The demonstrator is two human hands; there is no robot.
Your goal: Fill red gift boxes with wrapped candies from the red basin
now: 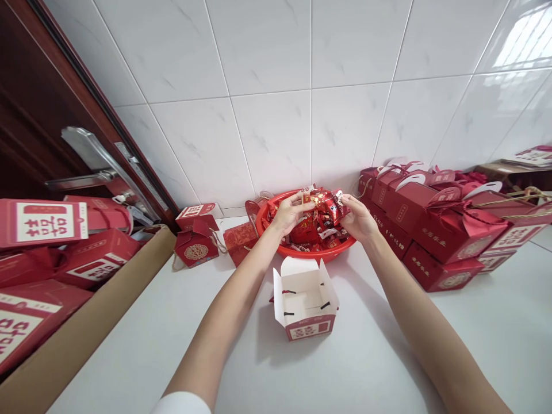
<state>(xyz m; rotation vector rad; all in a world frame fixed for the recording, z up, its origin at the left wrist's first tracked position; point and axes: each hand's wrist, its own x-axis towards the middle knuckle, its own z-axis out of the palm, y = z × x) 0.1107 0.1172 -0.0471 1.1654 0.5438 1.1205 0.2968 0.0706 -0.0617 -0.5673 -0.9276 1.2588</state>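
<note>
Over a red plastic basin [342,248] of shiny wrapped candies, my two hands are raised close together. The fingers of my left hand [290,214] are closed on a red foil candy packet [319,199] with gold print. My right hand [359,217] pinches a red and white wrapped candy [337,202] close beside it; whether the two pieces touch I cannot tell. Just in front of the basin stands an open gift box [311,329], white inside and red outside, its flaps up. Dark cord ends show on its inner walls, and I see no candy in it.
Closed red gift boxes [452,236] are stacked at the right. More fill a cardboard carton [92,313] at the left, near a door handle [92,167]. Small red boxes [196,244] and a red patterned packet [238,241] lie left of the basin, against the tiled wall [271,132].
</note>
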